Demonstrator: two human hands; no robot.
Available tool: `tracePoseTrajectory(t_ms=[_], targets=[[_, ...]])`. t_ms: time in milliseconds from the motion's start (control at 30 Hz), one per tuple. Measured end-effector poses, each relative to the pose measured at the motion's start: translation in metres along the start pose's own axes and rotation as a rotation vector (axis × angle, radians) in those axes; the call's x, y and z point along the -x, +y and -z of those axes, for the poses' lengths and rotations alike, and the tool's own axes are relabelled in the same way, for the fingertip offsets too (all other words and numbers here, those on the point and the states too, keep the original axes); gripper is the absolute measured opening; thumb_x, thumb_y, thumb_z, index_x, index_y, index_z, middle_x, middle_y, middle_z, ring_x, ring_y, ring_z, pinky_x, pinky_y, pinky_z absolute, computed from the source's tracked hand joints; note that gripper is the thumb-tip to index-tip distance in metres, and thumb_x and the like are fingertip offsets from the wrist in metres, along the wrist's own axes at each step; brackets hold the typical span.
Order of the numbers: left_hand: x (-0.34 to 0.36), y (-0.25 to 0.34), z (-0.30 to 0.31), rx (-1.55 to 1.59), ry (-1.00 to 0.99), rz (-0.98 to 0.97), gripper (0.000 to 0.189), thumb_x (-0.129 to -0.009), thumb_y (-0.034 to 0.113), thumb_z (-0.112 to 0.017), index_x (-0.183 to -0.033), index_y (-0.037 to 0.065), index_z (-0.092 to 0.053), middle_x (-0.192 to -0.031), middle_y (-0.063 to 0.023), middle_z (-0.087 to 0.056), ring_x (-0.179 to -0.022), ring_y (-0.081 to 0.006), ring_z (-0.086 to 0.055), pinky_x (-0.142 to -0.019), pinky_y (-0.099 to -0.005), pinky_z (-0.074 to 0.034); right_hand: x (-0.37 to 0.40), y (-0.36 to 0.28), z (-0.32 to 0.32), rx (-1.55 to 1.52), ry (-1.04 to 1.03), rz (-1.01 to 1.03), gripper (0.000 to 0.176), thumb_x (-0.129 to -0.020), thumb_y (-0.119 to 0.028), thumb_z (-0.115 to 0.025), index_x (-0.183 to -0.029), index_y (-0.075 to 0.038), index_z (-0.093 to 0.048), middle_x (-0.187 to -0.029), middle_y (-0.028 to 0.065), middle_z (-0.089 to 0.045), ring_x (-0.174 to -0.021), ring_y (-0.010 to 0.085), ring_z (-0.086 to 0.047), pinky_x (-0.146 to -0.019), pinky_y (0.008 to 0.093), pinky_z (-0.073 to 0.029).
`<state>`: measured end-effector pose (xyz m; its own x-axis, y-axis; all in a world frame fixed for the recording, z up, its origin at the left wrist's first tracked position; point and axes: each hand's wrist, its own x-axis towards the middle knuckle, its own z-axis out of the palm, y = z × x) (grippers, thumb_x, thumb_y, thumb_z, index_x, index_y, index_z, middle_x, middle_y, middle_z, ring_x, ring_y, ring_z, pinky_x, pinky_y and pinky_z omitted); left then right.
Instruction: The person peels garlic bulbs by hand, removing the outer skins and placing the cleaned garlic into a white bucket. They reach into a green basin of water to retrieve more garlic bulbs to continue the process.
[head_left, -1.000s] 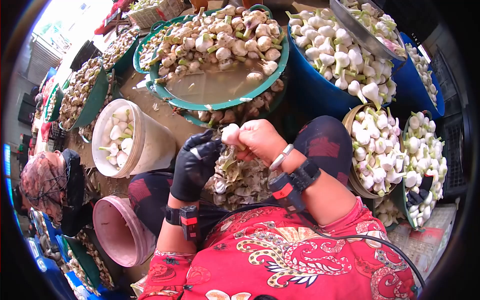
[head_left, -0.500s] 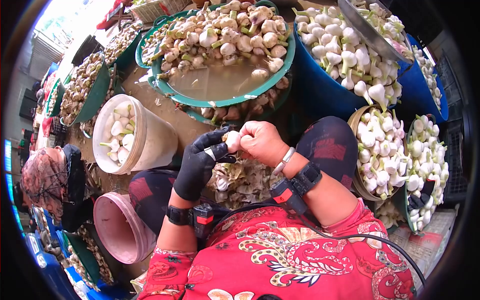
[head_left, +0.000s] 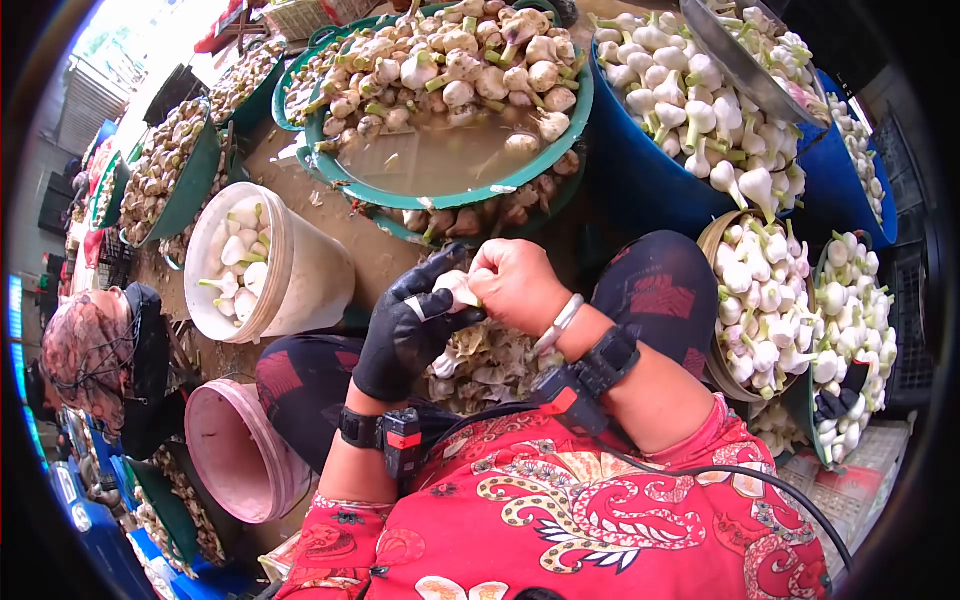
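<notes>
My left hand (head_left: 402,330), in a black glove with a pale band on one finger, is closed round a garlic bulb (head_left: 456,289). The bare fingers of my right hand (head_left: 522,288) pinch at the bulb's right side, and they cover part of it. What exactly they grip there, bulb or skin, is hard to make out. Below both hands, between my knees, lies a heap of papery garlic peelings (head_left: 485,365).
Ahead stands a green tub (head_left: 440,195) of unpeeled garlic in murky water. White garlic fills a blue tub (head_left: 640,165) and a basket (head_left: 715,345) at right. At left are a white bucket (head_left: 310,275), a pink bucket (head_left: 275,455) and another person (head_left: 90,350).
The bulb has turned in my left hand and is now more covered by my fingers. My right hand has shifted slightly left and down, its wrist rolling a little.
</notes>
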<state>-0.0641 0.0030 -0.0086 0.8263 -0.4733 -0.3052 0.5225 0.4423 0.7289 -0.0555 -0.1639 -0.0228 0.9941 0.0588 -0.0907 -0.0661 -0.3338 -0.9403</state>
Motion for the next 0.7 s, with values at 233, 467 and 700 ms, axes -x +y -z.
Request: tracePoseTrajectory(t_ms=[233, 467, 700], targets=[[0.001, 0.004, -0.001, -0.129, 0.064, -0.087, 0.053, -0.087, 0.010, -0.059, -0.134, -0.005, -0.040, -0.108, -0.0101, -0.059, -0.098, -0.0198, -0.059, -0.089, -0.0361, -0.050, -0.002, -0.007, 0.016, -0.304, -0.354, -0.364, 0.028, -0.088, -0.029, -0.065, -0.077, -0.004, -0.060, -0.063, 0.0017, -0.058, -0.051, 0.0089, -0.056, -0.047, 0.0218, -0.046], [0.006, 0.009, -0.005, -0.238, 0.046, -0.027, 0.046, -0.087, 0.013, -0.060, -0.128, -0.004, -0.048, -0.109, -0.0097, -0.059, -0.095, -0.0171, -0.059, -0.084, -0.0316, -0.050, 0.002, -0.007, 0.023, -0.448, -0.470, -0.245, 0.025, -0.092, -0.026, -0.059, -0.075, -0.007, -0.059, -0.060, -0.0015, -0.055, -0.053, 0.0061, -0.055, -0.049, 0.0204, -0.045], [-0.003, 0.001, 0.028, -0.173, -0.244, 0.023, 0.054, -0.079, 0.023, -0.061, -0.126, -0.003, -0.051, -0.106, -0.0093, -0.061, -0.090, -0.0141, -0.059, -0.077, -0.0245, -0.049, 0.007, -0.030, 0.020, -0.461, -0.410, -0.173, 0.022, -0.091, -0.021, -0.057, -0.073, -0.008, -0.057, -0.059, -0.0028, -0.053, -0.050, 0.0043, -0.050, -0.047, 0.0191, -0.043]])
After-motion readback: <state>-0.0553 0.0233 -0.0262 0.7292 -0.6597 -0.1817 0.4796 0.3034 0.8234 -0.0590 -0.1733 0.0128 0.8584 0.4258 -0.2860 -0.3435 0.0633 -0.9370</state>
